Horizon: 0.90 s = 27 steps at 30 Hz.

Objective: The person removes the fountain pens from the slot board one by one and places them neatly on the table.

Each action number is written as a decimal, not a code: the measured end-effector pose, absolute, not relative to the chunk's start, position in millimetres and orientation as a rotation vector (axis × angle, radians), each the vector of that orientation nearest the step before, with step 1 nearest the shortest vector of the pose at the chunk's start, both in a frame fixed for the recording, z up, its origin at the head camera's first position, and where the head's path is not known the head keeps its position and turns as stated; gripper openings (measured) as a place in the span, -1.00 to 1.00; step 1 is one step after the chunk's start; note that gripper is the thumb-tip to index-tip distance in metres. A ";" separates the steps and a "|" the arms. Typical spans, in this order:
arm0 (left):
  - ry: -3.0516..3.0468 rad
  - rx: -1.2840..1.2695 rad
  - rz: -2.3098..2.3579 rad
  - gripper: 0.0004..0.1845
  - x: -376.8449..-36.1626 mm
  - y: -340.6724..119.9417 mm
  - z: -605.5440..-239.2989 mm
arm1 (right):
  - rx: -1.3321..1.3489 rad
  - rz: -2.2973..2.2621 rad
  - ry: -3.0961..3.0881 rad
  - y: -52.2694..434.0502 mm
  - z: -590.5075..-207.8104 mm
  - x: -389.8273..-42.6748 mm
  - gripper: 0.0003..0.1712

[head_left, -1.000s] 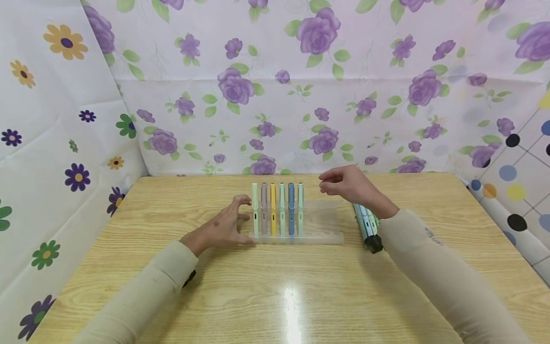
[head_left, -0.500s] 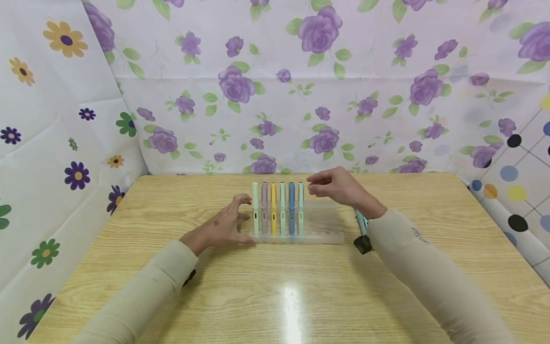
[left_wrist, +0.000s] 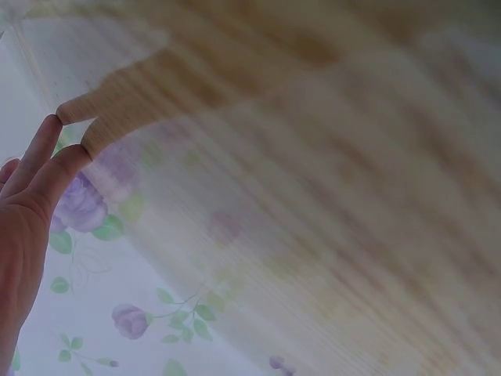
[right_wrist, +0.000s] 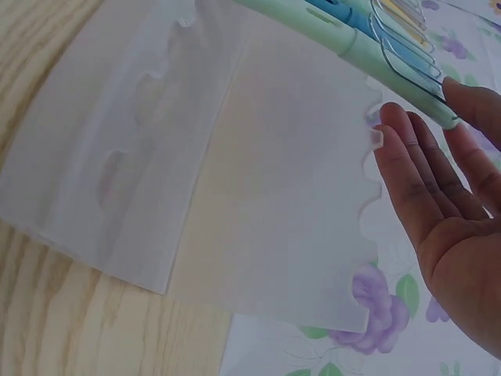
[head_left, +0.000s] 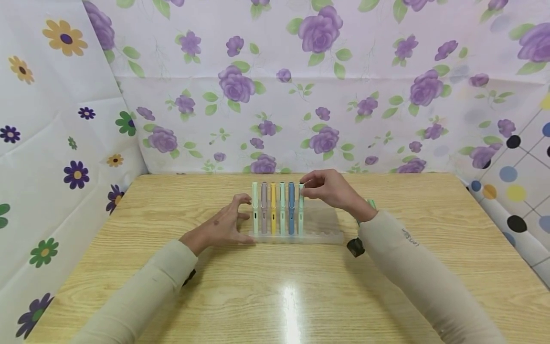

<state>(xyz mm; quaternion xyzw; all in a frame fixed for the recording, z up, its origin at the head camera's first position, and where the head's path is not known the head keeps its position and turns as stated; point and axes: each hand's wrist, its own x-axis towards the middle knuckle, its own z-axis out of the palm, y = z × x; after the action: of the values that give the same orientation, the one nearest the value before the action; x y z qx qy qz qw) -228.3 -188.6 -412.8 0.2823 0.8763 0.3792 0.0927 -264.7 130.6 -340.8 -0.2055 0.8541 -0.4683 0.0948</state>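
Observation:
A clear plastic pen rack (head_left: 320,220) stands on the table with several upright pens in its left half: pale green, mauve, yellow, mint and blue. My left hand (head_left: 221,224) holds the rack's left end, thumb at the front corner and index finger near the first pen. Only its fingers show in the left wrist view, tips meeting their reflection on a shiny surface. With thumb and index finger my right hand (head_left: 331,188) pinches the top of the rightmost light green pen (head_left: 301,210). In the right wrist view its other fingers lie extended beside the rack's notched edge.
More pens (head_left: 371,204) lie right of the rack, mostly hidden behind my right forearm. A black wrist device (head_left: 355,247) hangs under that sleeve. The wooden table (head_left: 240,291) meets a flowered cloth wall (head_left: 275,105) at the back.
My right hand has moved left and slightly down, from above the rack's right side onto the top of the light green pen. The left hand and the rack have stayed in place.

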 end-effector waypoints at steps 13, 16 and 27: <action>2.599 0.810 1.121 0.06 -227.5 -188.8 -411.5 | -0.579 -1.455 2.557 140.0 -336.5 -264.6 -0.67; 2.605 0.814 1.116 0.06 -227.4 -188.7 -411.5 | -0.578 -1.451 2.587 147.2 -331.7 -264.9 -0.66; 2.603 0.800 1.126 0.08 -227.4 -188.0 -411.2 | -0.577 -1.393 2.645 180.4 -330.2 -263.0 -0.66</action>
<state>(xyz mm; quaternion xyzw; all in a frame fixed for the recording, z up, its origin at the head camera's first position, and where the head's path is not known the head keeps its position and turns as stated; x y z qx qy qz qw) -227.4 -188.0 -411.2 0.2704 0.8791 0.3802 0.0974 -263.0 180.4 -330.2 -0.1893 0.8678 -0.4569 0.0486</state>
